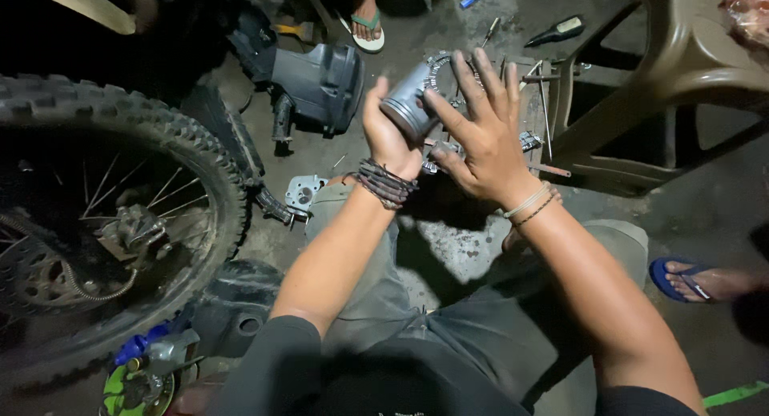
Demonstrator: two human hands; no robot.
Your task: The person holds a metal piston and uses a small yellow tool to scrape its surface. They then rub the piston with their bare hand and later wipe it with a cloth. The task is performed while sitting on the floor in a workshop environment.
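Knobby black motorcycle tyre on a spoked wheel (120, 216): stands well to the left of the left hand, chain and sprocket showing inside the rim. Brown moulded plastic chair (681, 87): well to the right of the right hand, legs on the grey concrete floor (721, 208). Dark grey plastic housing with a ribbed tube (316, 83): lies on the floor, up and left of the left hand. Left hand (390, 135): fingers and thumb closed round the lower end of the piston, wrist wrapped in dark corded bracelets. Right hand (481, 131): open, fingers spread flat against the right side of the piston, not gripping; thin pale and dark bands on the wrist. Grey metal cylindrical piston (410, 102): held raised above the person's knees, tilted, between the two hands, its top end near a toothed metal ring beyond the fingers. Blue flip-flop on a foot (681, 280): well below and right of the right hand. Green flip-flop on another foot (367, 27): above the left hand. Small pale metal flanged part (303, 193): on the floor just left of the left wrist. Black-handled tool (557, 31): on the floor above the right hand.
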